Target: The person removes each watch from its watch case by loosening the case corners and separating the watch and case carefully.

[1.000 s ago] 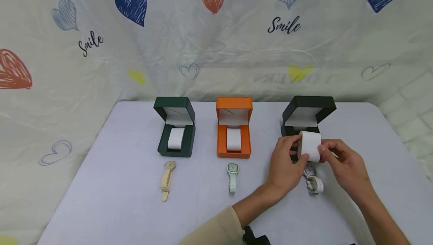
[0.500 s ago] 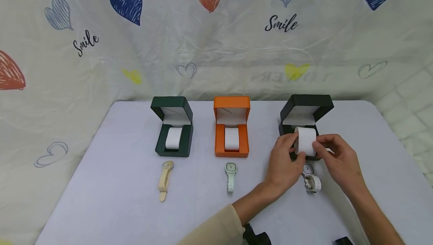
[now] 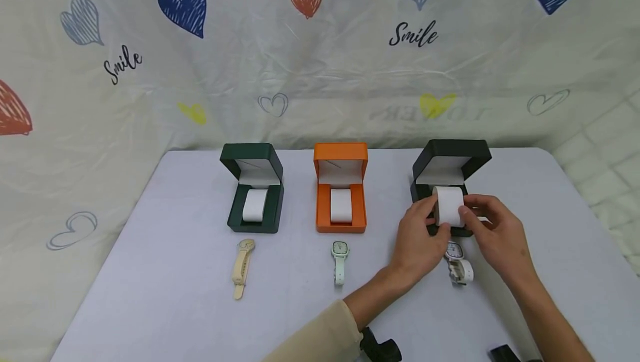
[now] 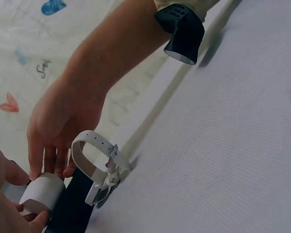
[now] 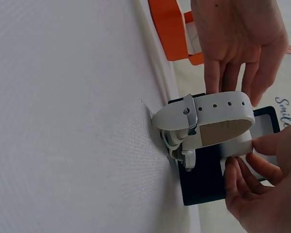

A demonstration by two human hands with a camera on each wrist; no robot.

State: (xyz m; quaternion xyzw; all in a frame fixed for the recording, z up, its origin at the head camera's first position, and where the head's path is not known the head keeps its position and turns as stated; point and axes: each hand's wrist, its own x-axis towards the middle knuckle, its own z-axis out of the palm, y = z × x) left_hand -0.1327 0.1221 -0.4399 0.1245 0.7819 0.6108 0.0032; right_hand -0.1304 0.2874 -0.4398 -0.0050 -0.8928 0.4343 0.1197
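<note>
Both hands hold a white watch cushion (image 3: pixel 449 206) from its two ends, over the lower part of a dark watch box (image 3: pixel 452 150) with its lid raised. My left hand (image 3: pixel 419 237) pinches the cushion's left end between thumb and fingers. At the other end, my right hand (image 3: pixel 500 237) has thumb and fingertips on it. How far the cushion sits inside the box is partly hidden by the fingers. In front of the box, a white-strapped wristwatch (image 5: pixel 223 108) stands on its side with the strap buckled in a loop.
An orange watch box (image 3: pixel 341 227) and a green watch box (image 3: pixel 234 217) stand open to the left, each with a white cushion inside. A mint watch (image 3: pixel 340 262) and a beige watch (image 3: pixel 242 269) lie before them on the white tablecloth (image 3: pixel 175 295).
Both hands have brought the white cushion slightly left and back, lower over the dark box. The whole scene shifts a little left as the head camera moves.
</note>
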